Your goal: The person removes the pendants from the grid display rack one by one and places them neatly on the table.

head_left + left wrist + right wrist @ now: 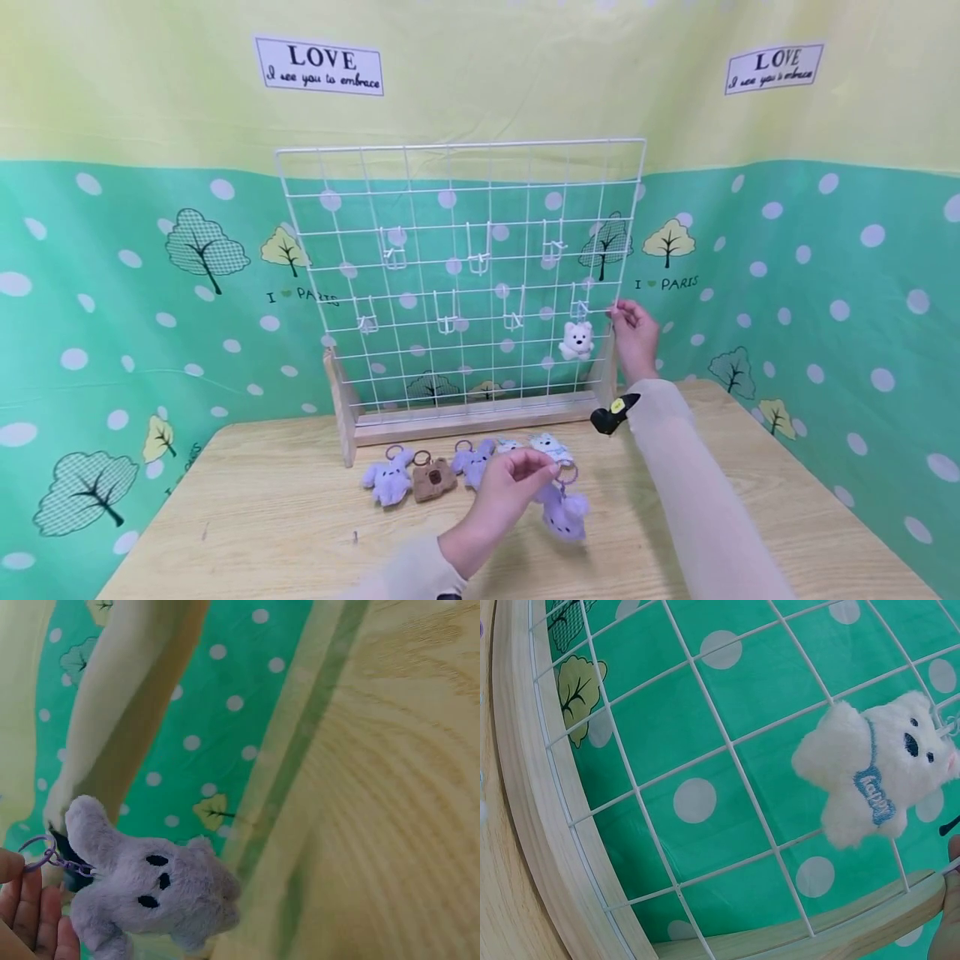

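My left hand [495, 504] pinches the ring of a purple plush keychain [564, 515] above the table. In the left wrist view the long-eared plush [165, 889] hangs by a short chain from its purple ring [34, 853], held at the fingertips. At the right edge of the white wire grid rack [450, 342], my right hand [637, 337] grips the frame between thumb and fingers. A white bear keychain [577, 342] hangs from the lower right hook; the right wrist view shows the blue patch on this bear [885, 769].
Several white hooks, including one at the upper middle [479, 262], are fixed on the grid. Its wooden base [480, 421] stands on the table [285, 517]. In front lie a purple plush [390, 479], a brown bear plush [434, 480], another purple plush [472, 463] and white plushes [550, 447].
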`<state>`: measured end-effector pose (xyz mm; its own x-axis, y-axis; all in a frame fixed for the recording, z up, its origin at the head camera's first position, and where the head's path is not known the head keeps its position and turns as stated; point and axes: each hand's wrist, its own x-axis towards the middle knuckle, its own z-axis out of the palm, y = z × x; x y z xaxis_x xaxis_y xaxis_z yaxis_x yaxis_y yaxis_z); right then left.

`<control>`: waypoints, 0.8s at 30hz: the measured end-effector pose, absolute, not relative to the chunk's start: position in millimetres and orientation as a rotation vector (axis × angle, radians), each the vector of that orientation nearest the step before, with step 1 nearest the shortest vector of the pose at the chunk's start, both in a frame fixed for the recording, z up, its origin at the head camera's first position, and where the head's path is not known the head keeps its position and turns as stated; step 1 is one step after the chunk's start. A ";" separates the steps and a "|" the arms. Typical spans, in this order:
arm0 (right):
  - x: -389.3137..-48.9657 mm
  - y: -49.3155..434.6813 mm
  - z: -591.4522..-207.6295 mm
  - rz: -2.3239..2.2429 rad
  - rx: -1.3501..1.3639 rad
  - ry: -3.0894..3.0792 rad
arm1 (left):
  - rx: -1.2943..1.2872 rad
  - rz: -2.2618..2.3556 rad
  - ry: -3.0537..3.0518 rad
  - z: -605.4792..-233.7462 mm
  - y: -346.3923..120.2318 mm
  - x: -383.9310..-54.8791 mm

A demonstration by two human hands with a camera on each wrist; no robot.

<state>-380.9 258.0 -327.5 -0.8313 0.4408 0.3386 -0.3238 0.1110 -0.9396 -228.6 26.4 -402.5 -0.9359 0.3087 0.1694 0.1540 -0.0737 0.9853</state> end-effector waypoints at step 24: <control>-384.5 257.7 -327.7 1.771 -0.119 -1.818 | 0.282 2.161 2.102 -448.9 59.2 -269.4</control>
